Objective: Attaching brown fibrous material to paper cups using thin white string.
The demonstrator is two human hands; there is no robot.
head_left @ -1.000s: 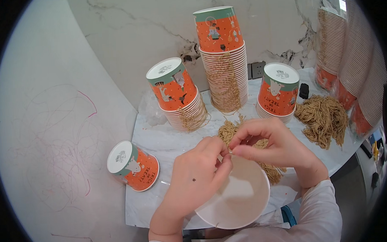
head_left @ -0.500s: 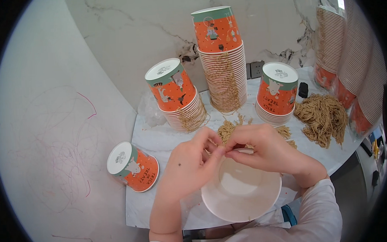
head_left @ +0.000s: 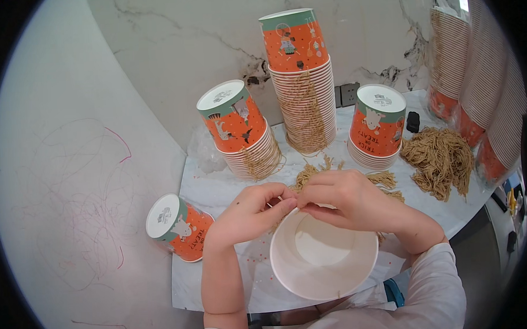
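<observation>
Marble-topped table (head_left: 218, 192) against a veined wall: a person's left hand (head_left: 248, 214) and right hand (head_left: 346, 199) meet fingertip to fingertip over the far rim of an open white paper cup (head_left: 325, 255), both pinched shut on a thin tan string (head_left: 276, 206) between them; stacks of upturned orange cups (head_left: 298, 88) and a heap of twine (head_left: 440, 158) lie beyond

Orange-and-green cartoon-printed paper cups (head_left: 294, 40), white-lined bowl (head_left: 323, 256), tan twine (head_left: 439, 160).
</observation>
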